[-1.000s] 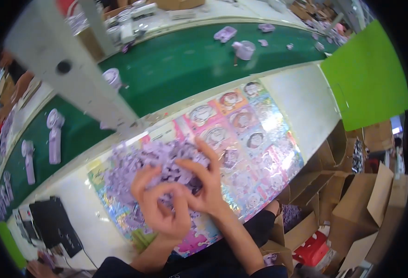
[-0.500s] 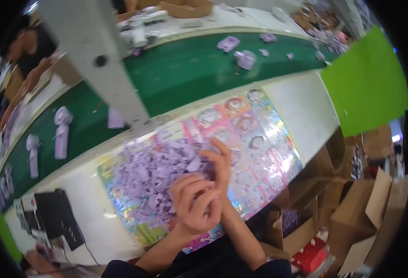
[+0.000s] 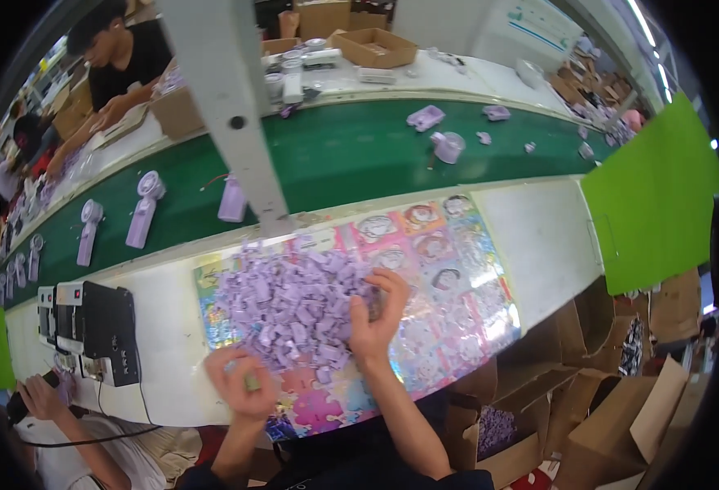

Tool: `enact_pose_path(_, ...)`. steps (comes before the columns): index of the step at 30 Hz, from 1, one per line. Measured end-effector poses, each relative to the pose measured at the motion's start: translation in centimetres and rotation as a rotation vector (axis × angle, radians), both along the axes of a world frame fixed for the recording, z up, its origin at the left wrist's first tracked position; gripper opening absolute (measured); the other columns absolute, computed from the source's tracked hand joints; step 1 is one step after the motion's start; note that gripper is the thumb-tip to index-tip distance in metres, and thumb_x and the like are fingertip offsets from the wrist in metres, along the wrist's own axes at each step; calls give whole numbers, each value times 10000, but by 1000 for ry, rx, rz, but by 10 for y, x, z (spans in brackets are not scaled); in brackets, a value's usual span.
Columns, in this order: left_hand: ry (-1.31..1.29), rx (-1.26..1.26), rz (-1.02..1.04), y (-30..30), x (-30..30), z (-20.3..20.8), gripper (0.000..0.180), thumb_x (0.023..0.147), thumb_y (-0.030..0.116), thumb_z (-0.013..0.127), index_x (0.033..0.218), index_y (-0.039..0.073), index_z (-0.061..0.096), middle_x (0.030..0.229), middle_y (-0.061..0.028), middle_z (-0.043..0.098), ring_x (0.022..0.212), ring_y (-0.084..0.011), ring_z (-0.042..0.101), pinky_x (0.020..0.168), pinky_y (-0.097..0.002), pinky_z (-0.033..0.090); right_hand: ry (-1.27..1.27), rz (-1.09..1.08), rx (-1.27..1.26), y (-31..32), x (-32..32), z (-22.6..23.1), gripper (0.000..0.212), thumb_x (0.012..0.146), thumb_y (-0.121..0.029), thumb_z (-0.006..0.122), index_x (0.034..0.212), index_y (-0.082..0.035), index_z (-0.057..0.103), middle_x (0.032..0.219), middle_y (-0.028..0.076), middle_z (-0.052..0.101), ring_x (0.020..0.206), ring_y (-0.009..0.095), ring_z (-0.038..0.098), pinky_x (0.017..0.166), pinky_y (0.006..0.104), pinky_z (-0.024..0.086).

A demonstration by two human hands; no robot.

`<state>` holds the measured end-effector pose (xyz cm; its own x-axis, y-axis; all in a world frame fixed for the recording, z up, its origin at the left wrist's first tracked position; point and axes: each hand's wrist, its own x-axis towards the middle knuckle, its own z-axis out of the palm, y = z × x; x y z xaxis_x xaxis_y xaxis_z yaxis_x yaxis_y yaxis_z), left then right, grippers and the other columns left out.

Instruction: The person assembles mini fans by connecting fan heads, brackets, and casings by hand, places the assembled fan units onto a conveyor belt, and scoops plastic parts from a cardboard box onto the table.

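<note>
A heap of small lilac plastic parts (image 3: 294, 302) lies on a colourful mat (image 3: 466, 306) printed with cartoon pictures. At the heap's right edge is my right hand (image 3: 378, 318), its fingers bent and the thumb apart from them. The fingertips reach the outermost parts, and I see nothing gripped. My left hand (image 3: 241, 384) hovers by the heap's lower left edge with curled fingers. Motion smears it, so whether it holds a part cannot be made out.
Behind the mat runs a green conveyor belt (image 3: 351, 147) carrying lilac handheld fans (image 3: 146, 212) and loose shells. A grey post (image 3: 229, 106) rises before it. Black devices (image 3: 98, 331) stand left, near a co-worker's hand (image 3: 45, 398). Cardboard boxes (image 3: 621, 408) fill the lower right.
My hands were close together at the heap's lower right. The left has moved away to the left, while the right stays by the heap's right edge. The view has shifted too.
</note>
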<state>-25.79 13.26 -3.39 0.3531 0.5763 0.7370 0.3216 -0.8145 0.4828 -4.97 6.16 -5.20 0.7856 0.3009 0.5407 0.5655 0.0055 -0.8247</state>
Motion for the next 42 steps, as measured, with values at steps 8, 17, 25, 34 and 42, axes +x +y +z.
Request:
enact_pose_path(8,-159,-579,275,44,-49,-44,128,847,-24,592,973,-11,614,855,-66,584,789,-159,556,727,-306,465,-7,-43,-96,-38,35,-12,270,794,-60,688,1050,-29,608,1108,152,604,1098,337,537,993,441,389)
enact_pose_path(17,-133,-642,206,44,-35,-34,106,896,-5,630,1000,17,630,829,9,586,748,-76,529,698,-236,443,-95,97,-283,-52,116,-5,308,865,-150,694,1120,4,618,1067,157,615,1029,315,583,931,399,451)
enact_pose_path(25,273,-261,337,46,-41,-37,147,915,-20,527,1044,-28,598,908,-157,546,783,-292,558,716,-382,463,-225,616,-348,11,95,0,505,908,-354,676,1233,16,565,1214,218,592,1193,404,525,1050,493,399)
enact_pose_path(34,270,-478,409,51,-57,-46,48,997,33,468,981,-11,473,864,-65,441,752,-165,433,681,-308,400,40,787,-257,27,97,11,409,870,-243,701,1170,4,574,1203,172,566,1130,371,543,1011,452,447)
enact_pose_path(42,274,-598,434,52,-67,-56,64,1013,65,422,1033,4,428,935,-64,391,854,-151,396,778,-270,376,224,848,-255,13,94,12,467,823,-231,752,1222,-38,605,1301,155,553,1226,361,522,1036,454,455)
